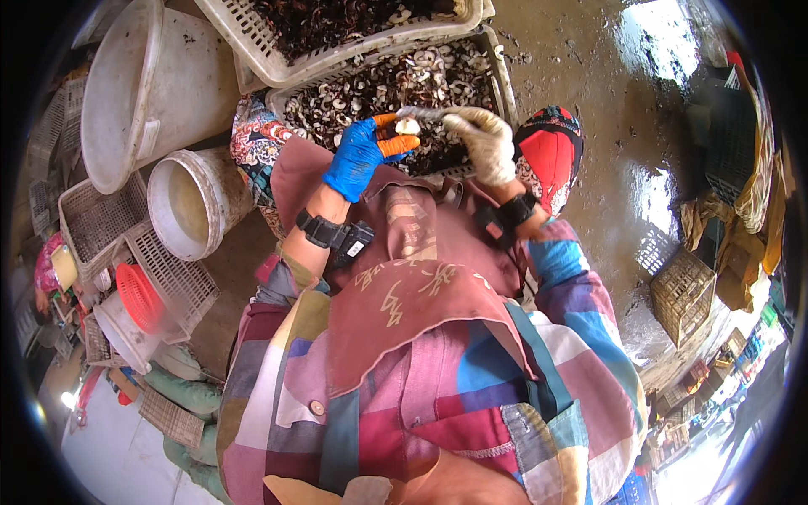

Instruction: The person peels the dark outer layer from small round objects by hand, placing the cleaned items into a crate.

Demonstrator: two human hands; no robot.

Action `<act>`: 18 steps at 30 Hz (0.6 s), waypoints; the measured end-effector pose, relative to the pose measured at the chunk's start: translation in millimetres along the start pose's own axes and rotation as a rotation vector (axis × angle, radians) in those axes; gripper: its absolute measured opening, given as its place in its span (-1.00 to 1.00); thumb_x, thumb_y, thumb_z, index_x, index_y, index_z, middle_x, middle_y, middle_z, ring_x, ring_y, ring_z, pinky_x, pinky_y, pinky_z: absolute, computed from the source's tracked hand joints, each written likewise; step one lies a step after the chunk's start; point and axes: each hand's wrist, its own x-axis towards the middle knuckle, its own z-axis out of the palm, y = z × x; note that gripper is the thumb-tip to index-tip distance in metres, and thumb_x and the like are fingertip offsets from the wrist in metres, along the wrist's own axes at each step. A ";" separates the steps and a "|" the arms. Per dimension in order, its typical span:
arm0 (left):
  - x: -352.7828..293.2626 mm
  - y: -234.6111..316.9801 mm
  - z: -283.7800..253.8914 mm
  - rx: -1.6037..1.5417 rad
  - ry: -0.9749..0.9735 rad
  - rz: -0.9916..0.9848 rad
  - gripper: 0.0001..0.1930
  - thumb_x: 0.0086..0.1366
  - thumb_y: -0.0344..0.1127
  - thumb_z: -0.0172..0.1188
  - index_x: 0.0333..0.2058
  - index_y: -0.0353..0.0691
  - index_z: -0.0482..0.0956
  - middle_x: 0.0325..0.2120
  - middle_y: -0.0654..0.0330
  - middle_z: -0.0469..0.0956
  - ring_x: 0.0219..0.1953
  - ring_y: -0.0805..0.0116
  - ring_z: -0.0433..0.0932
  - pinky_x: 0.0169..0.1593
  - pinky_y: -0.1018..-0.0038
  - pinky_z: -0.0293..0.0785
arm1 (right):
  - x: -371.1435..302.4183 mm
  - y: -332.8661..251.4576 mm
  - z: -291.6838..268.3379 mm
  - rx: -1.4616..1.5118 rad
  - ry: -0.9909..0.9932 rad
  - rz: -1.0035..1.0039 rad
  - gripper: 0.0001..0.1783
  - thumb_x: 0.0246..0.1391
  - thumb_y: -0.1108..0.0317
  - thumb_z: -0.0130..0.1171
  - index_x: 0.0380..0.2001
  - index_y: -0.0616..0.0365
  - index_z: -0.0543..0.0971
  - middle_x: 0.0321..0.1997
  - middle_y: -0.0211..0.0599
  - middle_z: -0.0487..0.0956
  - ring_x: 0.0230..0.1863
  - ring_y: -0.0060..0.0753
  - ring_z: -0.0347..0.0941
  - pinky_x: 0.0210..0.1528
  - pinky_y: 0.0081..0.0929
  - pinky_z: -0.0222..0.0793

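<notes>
At twelve o'clock, the left hand (358, 156) in a blue glove pinches a small pale shell piece (408, 126). The right hand (486, 145) grips a thin knife (418, 110). Many shells fill the white plastic basket (498, 67), so lots seem left.

ahead: shell-filled crate (480, 59) blocks | left: bucket (195, 202) | right: wet floor (623, 168) open

Bright daylight illuminates the scene. Glare reflects off the wet floor (665, 50) at upper right. Fisheye distortion bends and darkens the edges.
</notes>
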 end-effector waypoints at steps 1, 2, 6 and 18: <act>2.2 -1.0 -0.6 0.080 -0.034 0.020 -0.62 0.01 -0.53 0.24 -0.13 -0.33 0.46 -0.31 0.22 0.54 -0.27 0.46 0.51 -0.18 0.57 0.47 | -9.2 -2.1 5.6 -0.176 -0.054 -0.174 -0.83 -0.13 0.44 0.26 -0.37 0.19 0.60 -0.41 -0.40 0.56 -0.39 -0.64 0.41 -0.30 -0.69 0.34; 4.0 -2.0 -1.1 0.161 -0.067 0.040 -0.60 0.02 -0.53 0.22 -0.10 -0.33 0.43 -0.27 0.21 0.53 -0.24 0.42 0.50 -0.15 0.54 0.47 | -7.8 5.7 6.9 -0.257 -0.101 -0.316 -0.82 -0.13 0.44 0.26 -0.37 0.18 0.60 -0.39 -0.40 0.55 -0.38 -0.61 0.41 -0.29 -0.65 0.35; -5.6 -2.3 4.7 0.107 -0.067 -0.053 -0.62 0.01 -0.52 0.24 -0.13 -0.34 0.46 -0.29 0.20 0.53 -0.24 0.45 0.49 -0.15 0.55 0.46 | 8.7 18.8 -20.5 -0.307 0.081 -0.008 -0.84 -0.09 0.41 0.24 -0.38 0.22 0.60 -0.51 -0.46 0.55 -0.45 -0.70 0.39 -0.36 -0.73 0.33; -5.3 -4.2 6.9 0.404 0.011 0.098 -0.64 -0.08 -0.48 0.33 -0.23 -0.35 0.51 -0.40 0.21 0.57 -0.35 0.50 0.52 -0.23 0.58 0.47 | 10.5 7.9 -16.9 -0.410 0.087 -0.203 -0.84 -0.13 0.41 0.24 -0.41 0.21 0.60 -0.50 -0.30 0.57 -0.51 -0.58 0.39 -0.43 -0.65 0.30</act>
